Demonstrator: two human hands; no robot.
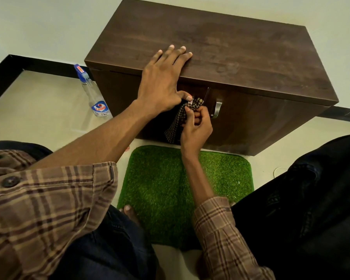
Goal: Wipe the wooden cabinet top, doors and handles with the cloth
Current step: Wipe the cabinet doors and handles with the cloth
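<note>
A dark brown wooden cabinet (pixel 230 47) stands against the wall, seen from above. My left hand (pixel 162 79) lies over its front top edge, fingers straight on the top, thumb down against the left door near its handle. My right hand (pixel 196 128) pinches a dark checked cloth (pixel 178 120) bunched around the left door's metal handle, which is mostly hidden. The right door's metal handle (pixel 217 109) is bare, just right of the cloth.
A clear spray bottle (pixel 94 96) with a blue trigger stands on the floor left of the cabinet. A green grass-like mat (pixel 160 188) lies in front of it, between my knees. A black skirting runs along the wall.
</note>
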